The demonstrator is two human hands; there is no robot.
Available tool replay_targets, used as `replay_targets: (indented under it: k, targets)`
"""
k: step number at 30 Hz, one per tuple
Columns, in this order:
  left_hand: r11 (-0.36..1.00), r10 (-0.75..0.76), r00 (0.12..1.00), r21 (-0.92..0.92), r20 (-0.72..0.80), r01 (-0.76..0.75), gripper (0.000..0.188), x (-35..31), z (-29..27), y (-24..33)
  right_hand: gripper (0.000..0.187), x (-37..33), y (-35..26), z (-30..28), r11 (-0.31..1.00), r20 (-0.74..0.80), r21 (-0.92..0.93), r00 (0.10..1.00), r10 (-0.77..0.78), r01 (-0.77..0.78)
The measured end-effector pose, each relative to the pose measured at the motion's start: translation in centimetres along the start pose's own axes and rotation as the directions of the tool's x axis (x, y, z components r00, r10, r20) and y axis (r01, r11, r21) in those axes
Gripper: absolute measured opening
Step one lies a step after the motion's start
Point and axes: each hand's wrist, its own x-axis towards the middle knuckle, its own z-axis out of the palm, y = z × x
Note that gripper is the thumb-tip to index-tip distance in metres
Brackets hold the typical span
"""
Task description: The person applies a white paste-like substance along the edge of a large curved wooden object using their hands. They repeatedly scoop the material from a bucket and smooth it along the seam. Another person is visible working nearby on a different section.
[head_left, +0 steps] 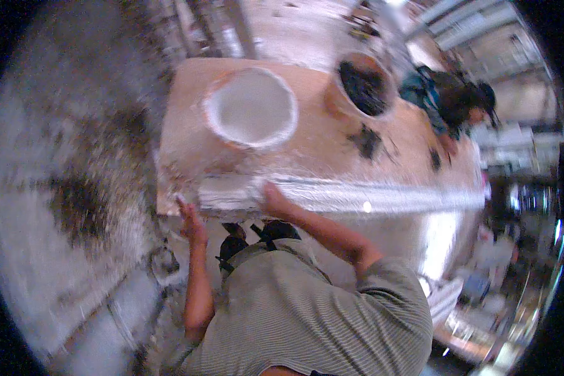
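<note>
A long silvery strip (357, 195) lies along the near edge of the tabletop, with whitish material (229, 188) over its left end. My right hand (276, 202) is at the strip near that end; motion blur hides its fingers and whether anything is in them. Beside the table's near left corner is my left hand (193, 224), its fingers stretched upward and apart, with no held thing visible. Beyond the strip stands a round tub (210, 119) with pale grey-white contents. To its right is an orange-tan bucket (335, 100) holding something dark.
Dark smears (366, 141) mark the tan tabletop (313, 150) in front of the bucket. A person (448, 100) leans over the table's far right end, one hand on or near it. Dusty floor (75, 156) with dark patches lies to the left.
</note>
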Motion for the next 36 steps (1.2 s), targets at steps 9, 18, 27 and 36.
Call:
replay_targets:
  k: [9, 18, 27, 36]
  targets:
    - [0.906, 0.422, 0.903, 0.005, 0.085, -0.424, 0.061, 4.7, -0.8, 1.5, 0.026, 3.3, -1.9, 4.4, 0.955, -0.146, 0.224, 0.962, 0.230, -0.194]
    - [0.939, 0.342, 0.918, -0.026, 0.203, -0.344, 0.063, 1.2, 4.5, 6.9, 0.020, -6.4, 4.6, -7.1, 0.929, -0.231, 0.136, 0.900, 0.368, -0.345]
    - [0.959, 0.251, 0.931, 0.063, 0.264, -0.276, 0.062, 0.9, 9.1, 7.3, 0.039, -16.3, 23.5, -20.6, 0.626, -0.635, -0.102, 0.534, 0.558, -0.774]
    - [0.955, 0.239, 0.919, 0.096, 0.314, -0.281, 0.062, -5.7, 15.3, 14.2, 0.030, -22.9, 36.8, -32.1, 0.340, -0.678, -0.411, 0.533, 0.506, -0.846]
